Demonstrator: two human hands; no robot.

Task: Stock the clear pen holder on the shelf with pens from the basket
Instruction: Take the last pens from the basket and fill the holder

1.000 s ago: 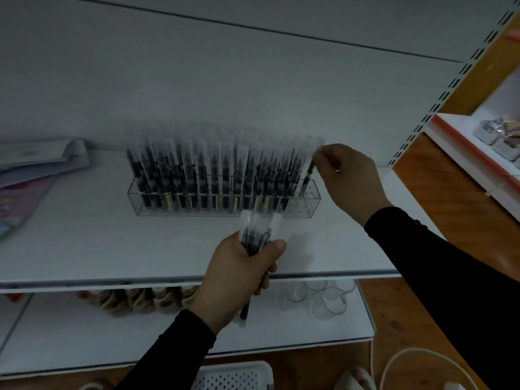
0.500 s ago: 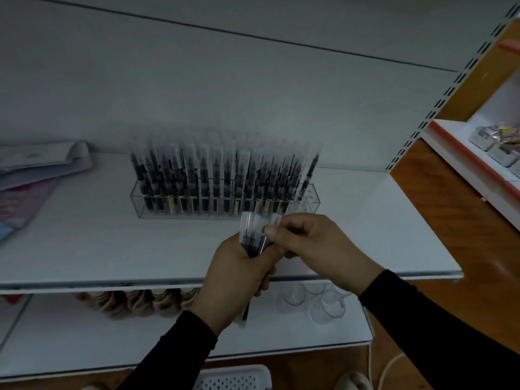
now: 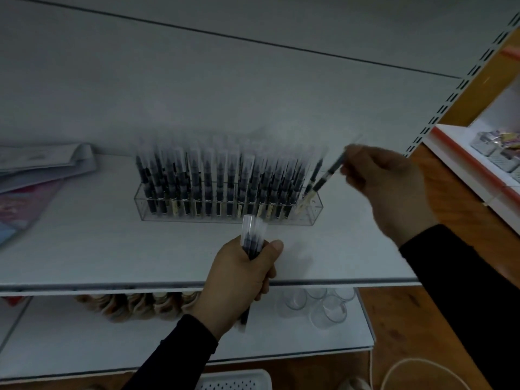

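A clear pen holder [image 3: 146, 204] stands on the white shelf [image 3: 84, 249], packed with several upright dark pens [image 3: 208, 181] in clear sleeves. My right hand [image 3: 394, 192] grips a single pen [image 3: 320, 184] by its top, tilted, its lower tip inside the holder's right end. Below the holder's front, my left hand [image 3: 239, 280] is closed round a small bundle of pens [image 3: 251, 235], held upright over the shelf's front edge. A white basket [image 3: 233, 381] shows at the bottom edge.
Flat packets [image 3: 42, 170] lie at the shelf's left. On the lower shelf sit clear glass cups [image 3: 323, 305] and a row of brown items [image 3: 132, 302]. A perforated upright [image 3: 450, 99] bounds the shelf on the right, with another shelf unit [image 3: 478, 161] beyond.
My right hand took one pen from the bundle in my left hand and carried it up and right to the holder's right end. My left hand stayed put.
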